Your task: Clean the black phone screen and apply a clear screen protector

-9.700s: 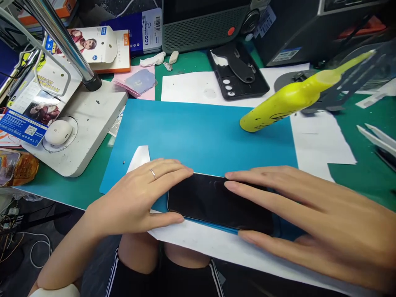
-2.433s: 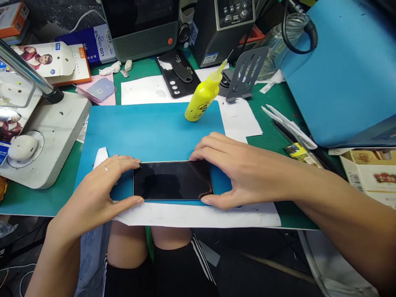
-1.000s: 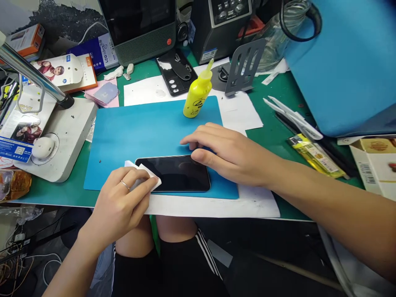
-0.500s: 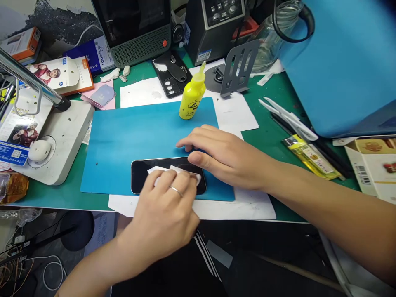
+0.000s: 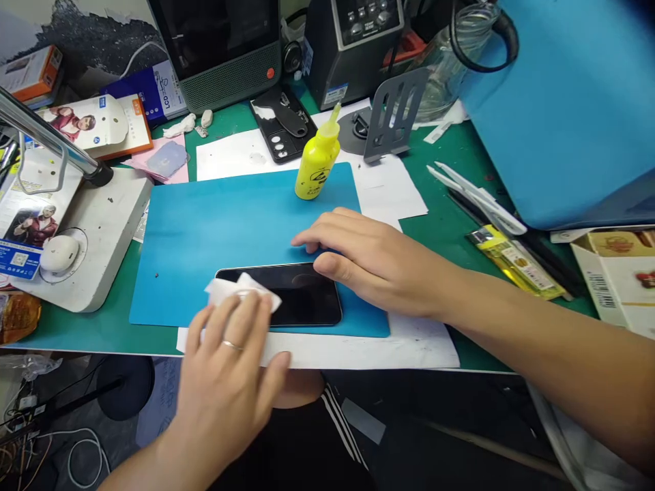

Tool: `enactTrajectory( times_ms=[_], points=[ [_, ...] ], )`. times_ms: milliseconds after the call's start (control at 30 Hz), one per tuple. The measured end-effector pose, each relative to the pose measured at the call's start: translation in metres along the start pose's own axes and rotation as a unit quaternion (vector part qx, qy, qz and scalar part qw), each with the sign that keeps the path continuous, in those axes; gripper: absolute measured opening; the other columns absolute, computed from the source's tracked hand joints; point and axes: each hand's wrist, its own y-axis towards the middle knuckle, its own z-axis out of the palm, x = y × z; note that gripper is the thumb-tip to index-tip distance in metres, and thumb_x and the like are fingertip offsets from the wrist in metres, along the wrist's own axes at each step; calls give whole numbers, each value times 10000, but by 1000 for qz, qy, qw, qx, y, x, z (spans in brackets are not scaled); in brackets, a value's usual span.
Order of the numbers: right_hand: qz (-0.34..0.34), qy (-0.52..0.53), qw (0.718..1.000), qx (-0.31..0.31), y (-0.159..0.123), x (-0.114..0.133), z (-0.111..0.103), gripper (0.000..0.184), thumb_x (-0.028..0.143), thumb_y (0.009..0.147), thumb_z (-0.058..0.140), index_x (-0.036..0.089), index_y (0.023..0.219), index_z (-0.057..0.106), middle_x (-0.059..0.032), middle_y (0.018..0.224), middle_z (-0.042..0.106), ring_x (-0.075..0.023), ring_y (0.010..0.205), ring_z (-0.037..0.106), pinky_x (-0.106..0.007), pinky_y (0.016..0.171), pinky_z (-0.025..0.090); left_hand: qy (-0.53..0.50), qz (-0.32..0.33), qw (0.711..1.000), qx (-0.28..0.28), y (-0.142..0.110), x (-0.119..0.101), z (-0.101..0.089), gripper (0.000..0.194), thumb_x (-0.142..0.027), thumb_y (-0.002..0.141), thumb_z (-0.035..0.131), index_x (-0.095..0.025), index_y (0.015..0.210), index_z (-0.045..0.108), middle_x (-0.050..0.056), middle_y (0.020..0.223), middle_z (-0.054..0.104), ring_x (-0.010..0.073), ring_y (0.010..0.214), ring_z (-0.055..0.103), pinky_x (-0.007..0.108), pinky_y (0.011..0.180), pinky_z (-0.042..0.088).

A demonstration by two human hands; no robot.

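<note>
A smartphone (image 5: 310, 294) with a dark screen lies face up on the blue mat (image 5: 215, 225), near the table's front edge. My left hand (image 5: 230, 361) presses a white wipe (image 5: 225, 290) with its fingertips onto the left part of the screen; the thumb stands out to the side. My right hand (image 5: 363, 262) rests at the phone's upper right corner, thumb by its edge and fingers loosely curved over the mat. It holds nothing that I can see. A yellow squeeze bottle (image 5: 317, 164) with a pointed nozzle stands upright beyond the phone.
Behind the mat lie a black phone case (image 5: 283, 126) and a grey slotted stand (image 5: 394, 116). To the right are white tweezers (image 5: 478, 198) and a yellow packet (image 5: 519, 262). A white lamp base (image 5: 105, 239) stands left. White paper (image 5: 358, 349) lies under the mat's front edge.
Both hands were at the phone's ends earlier. My left hand then took up the wipe, moved it right across the screen, and has now come back left. My right hand has stayed by the corner lately.
</note>
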Motion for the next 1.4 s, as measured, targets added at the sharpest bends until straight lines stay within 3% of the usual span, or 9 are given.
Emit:
enactTrajectory(
  times_ms=[167, 400, 500, 767, 1033, 1200, 1400],
  points=[
    [-6, 1, 1000, 2, 1, -1, 0, 653, 624, 1079, 312, 110, 1158, 707, -129, 1050, 738, -260, 1013, 633, -392, 857, 471, 9, -21, 1000, 10, -14, 13, -5, 519, -357, 1068, 519, -28, 1466, 568, 215, 1440, 618, 380, 1345, 537, 527, 1197, 311],
    [-5, -4, 1000, 1, 0, 0, 0, 684, 630, 1078, 290, 101, 1154, 716, -143, 1037, 738, -259, 1009, 647, -387, 848, 474, -6, 4, 1000, -12, 10, -19, 14, 594, -444, 1075, 475, 13, 1444, 564, 211, 1436, 641, 372, 1339, 563, 479, 1139, 436],
    [-2, -6, 1000, -1, 0, 0, 0, 700, 639, 1075, 292, 91, 1157, 719, -146, 1036, 740, -263, 1012, 650, -390, 851, 475, -12, 22, 1000, -12, 9, -22, 14, 561, -403, 1077, 473, 17, 1435, 573, 195, 1423, 658, 353, 1326, 575, 471, 1144, 439],
    [-8, -5, 1000, 4, 2, -1, -1, 692, 630, 1081, 271, 107, 1152, 717, -148, 1060, 740, -262, 1035, 640, -395, 879, 470, -20, 22, 1000, 10, -20, -3, -2, 511, -203, 1023, 512, 28, 1480, 525, 206, 1486, 583, 344, 1406, 502, 456, 1216, 371],
    [-15, 2, 1000, -7, 4, -4, 2, 680, 627, 1083, 274, 119, 1135, 723, -132, 1039, 734, -260, 1024, 629, -394, 868, 467, -2, 17, 1000, -21, -7, -28, 16, 524, -239, 1004, 514, 27, 1454, 558, 206, 1442, 630, 352, 1337, 566, 476, 1158, 438],
    [-12, 11, 1000, -3, 3, -4, 2, 669, 634, 1081, 279, 132, 1137, 718, -126, 1041, 732, -260, 1022, 623, -399, 869, 467, -25, 29, 999, -5, -9, -13, 6, 483, -116, 971, 497, -8, 1435, 577, 170, 1419, 643, 305, 1335, 558, 428, 1192, 431],
    [-9, 27, 1000, 9, 7, -5, 1, 683, 663, 1072, 267, 150, 1117, 716, -123, 1028, 723, -267, 1018, 611, -423, 906, 469, -25, 59, 998, 5, -2, 16, 1, 497, -98, 964, 484, -22, 1450, 555, 192, 1440, 613, 326, 1369, 535, 458, 1178, 477]
  ],
)
